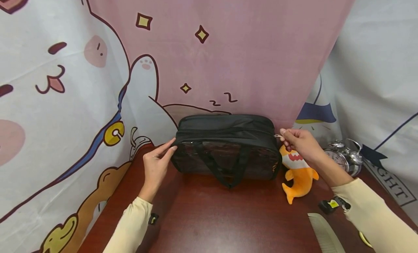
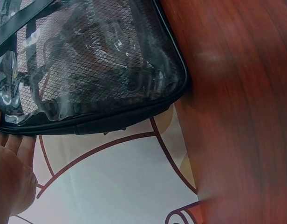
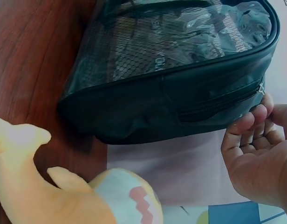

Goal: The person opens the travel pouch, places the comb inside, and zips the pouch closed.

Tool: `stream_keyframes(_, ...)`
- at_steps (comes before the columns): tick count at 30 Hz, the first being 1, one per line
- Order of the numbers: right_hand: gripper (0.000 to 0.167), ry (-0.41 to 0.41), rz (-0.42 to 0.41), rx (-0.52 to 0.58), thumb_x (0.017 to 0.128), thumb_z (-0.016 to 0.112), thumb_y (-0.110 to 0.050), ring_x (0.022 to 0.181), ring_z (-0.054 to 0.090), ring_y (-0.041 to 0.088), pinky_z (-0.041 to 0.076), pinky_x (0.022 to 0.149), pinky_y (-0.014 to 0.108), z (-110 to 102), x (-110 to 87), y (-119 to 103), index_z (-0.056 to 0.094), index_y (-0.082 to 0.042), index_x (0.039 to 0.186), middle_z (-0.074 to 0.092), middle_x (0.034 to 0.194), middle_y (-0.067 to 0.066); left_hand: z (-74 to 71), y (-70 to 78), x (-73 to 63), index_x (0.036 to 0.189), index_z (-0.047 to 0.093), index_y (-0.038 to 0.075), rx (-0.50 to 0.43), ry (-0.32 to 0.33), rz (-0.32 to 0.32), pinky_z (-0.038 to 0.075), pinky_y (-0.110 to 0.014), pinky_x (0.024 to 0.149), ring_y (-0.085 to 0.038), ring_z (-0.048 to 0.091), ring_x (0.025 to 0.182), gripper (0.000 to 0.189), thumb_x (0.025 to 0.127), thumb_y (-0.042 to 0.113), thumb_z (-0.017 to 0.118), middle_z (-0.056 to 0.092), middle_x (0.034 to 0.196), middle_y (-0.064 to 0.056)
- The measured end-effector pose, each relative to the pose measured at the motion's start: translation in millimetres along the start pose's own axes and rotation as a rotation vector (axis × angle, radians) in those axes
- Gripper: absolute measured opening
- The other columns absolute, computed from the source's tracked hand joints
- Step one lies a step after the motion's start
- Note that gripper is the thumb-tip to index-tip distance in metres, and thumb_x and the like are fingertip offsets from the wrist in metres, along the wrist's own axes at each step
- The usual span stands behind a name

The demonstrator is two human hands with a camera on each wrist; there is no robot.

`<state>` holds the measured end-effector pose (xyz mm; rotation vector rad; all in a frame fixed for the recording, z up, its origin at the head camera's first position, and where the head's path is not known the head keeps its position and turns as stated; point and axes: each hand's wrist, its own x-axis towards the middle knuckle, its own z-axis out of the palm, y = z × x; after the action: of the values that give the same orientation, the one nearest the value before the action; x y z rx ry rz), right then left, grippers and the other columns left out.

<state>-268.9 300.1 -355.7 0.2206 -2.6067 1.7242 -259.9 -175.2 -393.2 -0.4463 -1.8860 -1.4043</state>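
Note:
A black toiletry bag with a clear plastic front and two hanging straps stands at the back of the dark red table. My left hand pinches its upper left corner; the left wrist view has the thumb on the clear front and the fingers along the side panel. On the far side, my right hand pinches a small metal zipper pull at the bag's right end. The zipper runs down that end panel in the right wrist view. Mesh shows through the clear plastic.
An orange plush shark lies beside the bag's right end, below my right hand. Behind my right forearm stands a silver twin-bell alarm clock. A pale comb lies at the front right. A printed cloth hangs behind the table.

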Motion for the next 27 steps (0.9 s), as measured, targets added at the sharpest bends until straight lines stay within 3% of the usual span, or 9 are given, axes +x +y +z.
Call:
stream_keyframes(10, 0.034, -0.038, 0.016, 0.065, 0.106, 0.063, -0.042, 0.071, 0.059, 0.009, 0.058, 0.069, 0.021, -4.8, 7.3, -16.5, 0.076, -0.013, 0.094, 0.066, 0.077, -0.009, 0.1, 1.4, 1.7, 0.120, 0.081, 0.008, -0.012, 0.006, -0.005, 0.051, -0.008, 0.073, 0.003, 0.073, 0.090, 0.028, 0.092, 0.004, 0.081, 0.080, 0.112, -0.017)
stream_keyframes(17, 0.039, -0.081, -0.005, 0.097, 0.106, 0.065, -0.037, 0.070, 0.060, 0.007, 0.058, 0.068, 0.021, -5.0, 12.1, -28.2, 0.075, 0.000, 0.100, 0.070, 0.081, -0.008, 0.9, 0.7, 2.3, 0.120, 0.081, 0.007, -0.013, 0.017, -0.005, 0.052, -0.008, 0.075, 0.003, 0.074, 0.092, 0.027, 0.093, 0.004, 0.081, 0.080, 0.112, -0.017)
stream_keyframes(25, 0.034, -0.111, -0.018, 0.099, 0.107, 0.063, -0.033, 0.074, 0.064, 0.008, 0.060, 0.072, 0.022, -3.8, 13.9, -36.5, 0.074, -0.001, 0.103, 0.072, 0.085, -0.007, 0.0, -0.5, -0.6, 0.121, 0.081, 0.010, -0.020, 0.002, -0.032, 0.048, -0.009, 0.071, 0.003, 0.073, 0.091, 0.028, 0.093, 0.007, 0.081, 0.080, 0.115, -0.012)
stream_keyframes(27, 0.035, -0.119, -0.025, 0.094, 0.108, 0.063, -0.034, 0.074, 0.064, 0.008, 0.060, 0.072, 0.022, -1.6, 13.7, -38.4, 0.074, 0.000, 0.104, 0.072, 0.085, -0.006, -1.3, -8.6, -1.7, 0.122, 0.081, 0.016, -0.020, -0.007, -0.041, 0.051, -0.010, 0.073, 0.001, 0.075, 0.094, 0.028, 0.094, 0.011, 0.081, 0.081, 0.115, -0.008)
